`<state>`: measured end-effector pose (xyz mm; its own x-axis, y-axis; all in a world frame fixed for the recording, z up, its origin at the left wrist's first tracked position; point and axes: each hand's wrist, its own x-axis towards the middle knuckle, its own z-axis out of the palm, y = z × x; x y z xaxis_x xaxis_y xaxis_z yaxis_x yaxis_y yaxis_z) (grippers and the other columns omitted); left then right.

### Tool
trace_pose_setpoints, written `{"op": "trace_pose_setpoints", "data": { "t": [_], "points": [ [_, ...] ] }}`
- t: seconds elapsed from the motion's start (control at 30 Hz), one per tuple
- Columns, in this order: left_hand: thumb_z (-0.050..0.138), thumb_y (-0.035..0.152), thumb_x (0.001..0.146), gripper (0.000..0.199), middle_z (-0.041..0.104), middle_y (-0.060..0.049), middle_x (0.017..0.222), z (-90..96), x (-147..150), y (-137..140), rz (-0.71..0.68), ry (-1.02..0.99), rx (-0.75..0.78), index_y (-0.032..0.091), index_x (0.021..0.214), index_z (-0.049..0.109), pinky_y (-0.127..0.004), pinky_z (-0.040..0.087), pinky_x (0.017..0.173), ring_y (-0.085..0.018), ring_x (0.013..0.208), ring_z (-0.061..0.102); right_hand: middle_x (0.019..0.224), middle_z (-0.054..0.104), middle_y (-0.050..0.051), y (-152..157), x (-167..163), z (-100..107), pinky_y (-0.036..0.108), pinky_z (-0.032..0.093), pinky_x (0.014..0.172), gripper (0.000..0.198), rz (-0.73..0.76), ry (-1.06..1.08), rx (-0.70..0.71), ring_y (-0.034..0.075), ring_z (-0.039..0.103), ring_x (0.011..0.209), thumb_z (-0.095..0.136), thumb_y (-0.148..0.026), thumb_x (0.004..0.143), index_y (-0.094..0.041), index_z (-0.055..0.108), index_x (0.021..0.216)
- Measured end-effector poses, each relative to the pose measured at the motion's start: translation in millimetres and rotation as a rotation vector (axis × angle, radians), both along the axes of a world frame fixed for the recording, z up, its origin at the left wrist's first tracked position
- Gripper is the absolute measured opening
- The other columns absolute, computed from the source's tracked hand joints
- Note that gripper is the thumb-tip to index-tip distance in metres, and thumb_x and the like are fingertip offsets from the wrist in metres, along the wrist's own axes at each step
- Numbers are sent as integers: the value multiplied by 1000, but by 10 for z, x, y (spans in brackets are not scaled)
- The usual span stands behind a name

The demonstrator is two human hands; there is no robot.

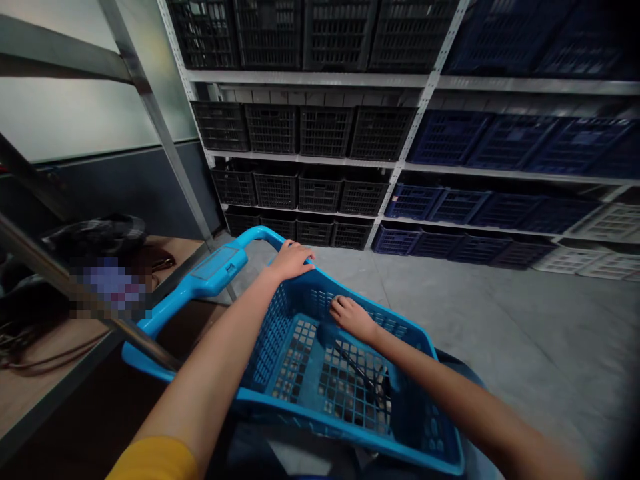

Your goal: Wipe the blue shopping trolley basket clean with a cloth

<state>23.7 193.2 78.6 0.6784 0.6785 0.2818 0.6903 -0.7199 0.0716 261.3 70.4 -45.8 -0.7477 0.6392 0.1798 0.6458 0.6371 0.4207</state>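
Observation:
A blue plastic shopping basket (423, 337) with slotted walls and a gridded bottom is in front of me, its thick handle (217, 270) reaching left. My left hand (293, 260) is closed over the far rim, near the handle end. Inside the basket opening, close to the far wall, my right hand (354, 319) has its fingers curled in; whatever they hold, if anything, is hidden. A thin dark rod-like thing (356, 365) shows at the bottom grid; I cannot tell whether it lies in the basket or below it.
Metal shelves (310, 80) along the back carry rows of black crates (273, 130), blue crates (450, 137) and white crates (567, 259). At left, a metal-framed wooden bench (45, 393) bears dark bags and a strap. Grey floor (500, 327) lies between basket and shelves.

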Motion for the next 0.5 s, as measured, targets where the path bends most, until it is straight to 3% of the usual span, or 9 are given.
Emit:
{"op": "trace_pose_setpoints", "data": {
  "t": [0.3,0.4,0.5],
  "points": [
    [60,41,90,21,74,-3,104,-24,-48,-7,17,26,34,25,96,72,-42,31,98,-24,107,58,110,62,15,773,-1162,118,36,44,77,26,7,47,-96,25,51,101,44,-17,99,-12,66,111],
    [60,42,91,23,74,-4,106,-40,-39,7,31,35,26,25,99,72,-43,31,102,-24,108,58,107,63,15,730,-1096,130,35,43,76,23,11,15,-114,25,52,99,47,-16,98,-11,67,108],
    [59,43,91,24,74,-4,105,-46,-32,14,38,25,13,25,100,72,-45,27,109,-24,109,58,97,62,12,462,-673,54,35,44,77,18,49,-48,-139,24,53,94,51,-16,96,-13,68,97]
  ]
}}
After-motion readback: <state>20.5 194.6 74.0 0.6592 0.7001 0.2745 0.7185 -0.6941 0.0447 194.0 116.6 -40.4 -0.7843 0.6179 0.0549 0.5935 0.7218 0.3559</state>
